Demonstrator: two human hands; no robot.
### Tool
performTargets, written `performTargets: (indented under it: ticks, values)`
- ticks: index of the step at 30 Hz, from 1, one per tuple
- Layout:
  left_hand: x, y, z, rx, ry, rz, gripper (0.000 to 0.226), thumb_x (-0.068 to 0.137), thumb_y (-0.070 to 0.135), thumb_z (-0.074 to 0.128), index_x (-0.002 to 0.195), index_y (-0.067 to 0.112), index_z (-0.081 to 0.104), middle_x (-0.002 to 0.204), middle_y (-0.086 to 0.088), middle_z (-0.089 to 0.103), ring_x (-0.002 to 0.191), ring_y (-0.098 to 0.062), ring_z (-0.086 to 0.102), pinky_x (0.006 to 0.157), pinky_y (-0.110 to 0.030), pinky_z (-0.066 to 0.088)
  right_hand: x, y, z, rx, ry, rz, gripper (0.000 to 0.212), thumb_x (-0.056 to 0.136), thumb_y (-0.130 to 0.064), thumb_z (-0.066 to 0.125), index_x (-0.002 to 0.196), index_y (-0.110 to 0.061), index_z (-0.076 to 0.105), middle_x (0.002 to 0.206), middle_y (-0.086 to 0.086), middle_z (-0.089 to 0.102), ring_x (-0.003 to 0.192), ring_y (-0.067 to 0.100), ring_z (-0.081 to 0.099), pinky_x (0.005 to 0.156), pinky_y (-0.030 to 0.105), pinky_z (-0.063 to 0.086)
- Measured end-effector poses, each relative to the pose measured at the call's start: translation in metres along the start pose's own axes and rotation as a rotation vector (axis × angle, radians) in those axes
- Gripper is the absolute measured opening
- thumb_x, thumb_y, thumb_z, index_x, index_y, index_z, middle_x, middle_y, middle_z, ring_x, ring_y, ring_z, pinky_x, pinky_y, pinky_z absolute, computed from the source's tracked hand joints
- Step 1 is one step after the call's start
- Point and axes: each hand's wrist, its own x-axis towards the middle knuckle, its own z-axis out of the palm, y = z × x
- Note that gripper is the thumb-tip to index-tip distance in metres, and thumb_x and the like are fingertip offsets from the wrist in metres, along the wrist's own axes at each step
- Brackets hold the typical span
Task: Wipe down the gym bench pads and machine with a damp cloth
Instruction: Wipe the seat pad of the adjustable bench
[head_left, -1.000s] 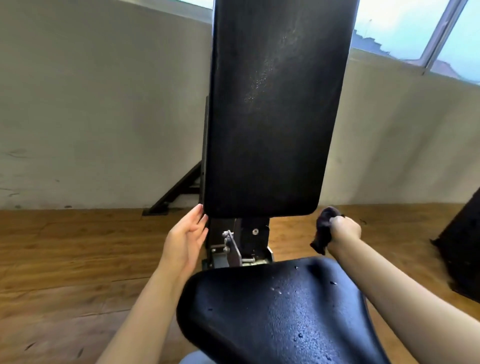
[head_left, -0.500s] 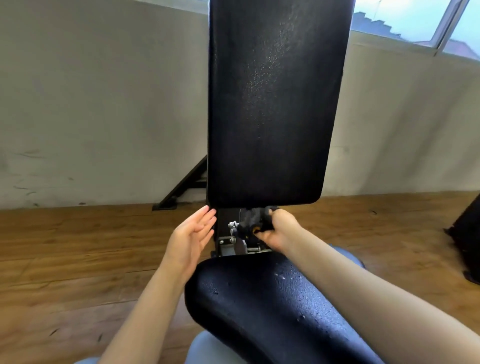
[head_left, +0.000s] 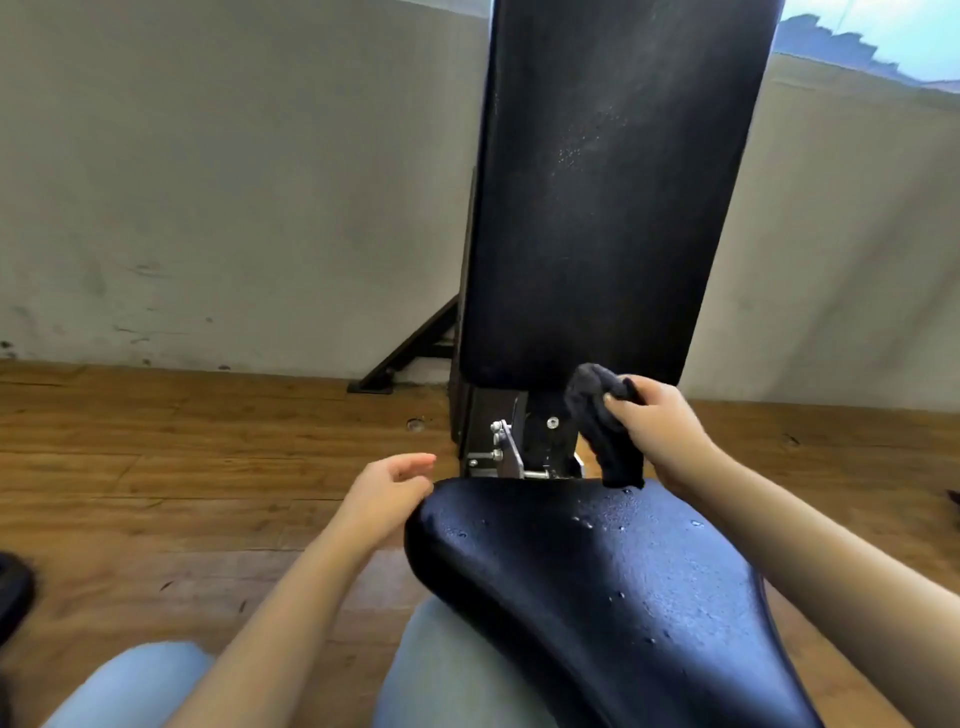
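- Between the upright back pad (head_left: 613, 197) and the seat pad (head_left: 597, 587), the right hand (head_left: 662, 423) gripped a dark cloth (head_left: 602, 421), bunched, its tail hanging to touch the seat's rear edge.
- Step in hand, by judgement: wiping the metal hinge bracket (head_left: 511, 449) under the back pad. Best done by pushing the cloth into the gap around the bolts, then sweeping the droplets off the seat.
- Left hand (head_left: 387, 496) was open, fingers loosely curled, holding nothing, beside the seat's left front corner; contact with the pad could not be told.
- Risk: the loose cloth tail may snag on the bolts.
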Motion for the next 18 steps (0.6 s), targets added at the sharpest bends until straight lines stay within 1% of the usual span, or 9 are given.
performTargets:
  ticks: [1,3,5,7,9,11,13,16,18]
  values:
    - [-0.007,-0.006,-0.002,0.015,-0.036,0.002,0.042,0.09,0.003,0.058,0.131,0.01,0.054,0.13,-0.002,0.057,0.114,-0.008,0.051,0.087,-0.015,0.04,-0.003,-0.006,0.009,-0.151,-0.087,-0.156,0.019,0.087,0.0,0.053,0.083,-0.014,0.064,0.077,0.004,0.063,0.073,0.014,0.056,0.071,0.031,0.046]
    - [-0.018,-0.017,-0.004,0.024,-0.102,0.051,0.056,0.086,0.012,0.067,0.138,0.013,0.047,0.141,0.001,0.047,0.124,-0.006,0.045,0.101,-0.018,0.036,-0.005,-0.017,0.03,-0.398,-0.256,-0.415,0.024,0.081,0.003,0.058,0.09,-0.016,0.07,0.085,-0.002,0.066,0.082,0.008,0.057,0.077,0.022,0.044]
    - [-0.025,-0.023,-0.006,0.12,-0.109,0.141,0.068,0.081,0.021,0.073,0.142,0.015,0.042,0.146,0.004,0.04,0.133,-0.005,0.037,0.111,-0.022,0.028,-0.001,-0.025,0.051,-0.598,-0.44,-0.589,0.031,0.074,0.004,0.058,0.097,-0.012,0.072,0.097,0.002,0.068,0.094,0.016,0.06,0.087,0.025,0.044]
    - [-0.026,-0.025,-0.007,0.184,-0.144,0.178,0.086,0.073,0.038,0.078,0.145,0.017,0.036,0.148,0.005,0.037,0.137,-0.006,0.033,0.114,-0.025,0.026,0.004,-0.031,0.072,-0.661,-0.568,-0.602,0.028,0.075,-0.002,0.063,0.1,-0.012,0.071,0.102,0.005,0.067,0.099,0.021,0.06,0.09,0.03,0.044]
    - [-0.028,-0.026,-0.006,0.183,-0.18,0.178,0.103,0.061,0.052,0.076,0.147,0.02,0.029,0.146,0.012,0.033,0.137,-0.006,0.032,0.113,-0.027,0.029,0.005,-0.03,0.091,-0.659,-0.62,-0.519,0.028,0.08,-0.016,0.07,0.108,-0.013,0.069,0.108,0.004,0.066,0.103,0.019,0.058,0.092,0.028,0.043]
    - [-0.027,-0.026,-0.006,0.155,-0.193,0.167,0.098,0.065,0.046,0.079,0.146,0.028,0.027,0.14,0.021,0.034,0.133,-0.004,0.037,0.108,-0.022,0.034,0.0,-0.025,0.106,-0.674,-0.722,-0.388,0.039,0.081,-0.032,0.07,0.115,-0.014,0.066,0.115,0.003,0.063,0.108,0.017,0.056,0.097,0.03,0.042]
    - [-0.022,-0.025,-0.008,0.182,-0.237,0.144,0.082,0.071,0.04,0.079,0.136,0.04,0.03,0.127,0.025,0.047,0.123,-0.001,0.046,0.099,-0.019,0.041,-0.006,-0.019,0.118,-0.714,-0.797,-0.336,0.043,0.083,-0.041,0.066,0.115,-0.012,0.065,0.119,0.005,0.06,0.111,0.02,0.055,0.099,0.036,0.041]
    - [-0.018,-0.025,-0.012,0.227,-0.271,0.107,0.077,0.069,0.043,0.079,0.136,0.032,0.041,0.125,0.015,0.056,0.119,-0.006,0.052,0.101,-0.03,0.044,-0.009,-0.017,0.118,-0.776,-0.764,-0.422,0.031,0.087,-0.028,0.063,0.11,-0.009,0.067,0.119,0.005,0.056,0.111,0.022,0.052,0.099,0.035,0.039]
    - [-0.018,-0.027,-0.013,0.238,-0.286,0.11,0.081,0.073,0.039,0.078,0.142,0.024,0.038,0.136,0.01,0.05,0.128,-0.011,0.046,0.107,-0.032,0.039,-0.015,-0.022,0.113,-0.831,-0.822,-0.533,0.023,0.088,-0.019,0.061,0.105,-0.006,0.069,0.113,0.006,0.055,0.106,0.022,0.052,0.095,0.031,0.038]
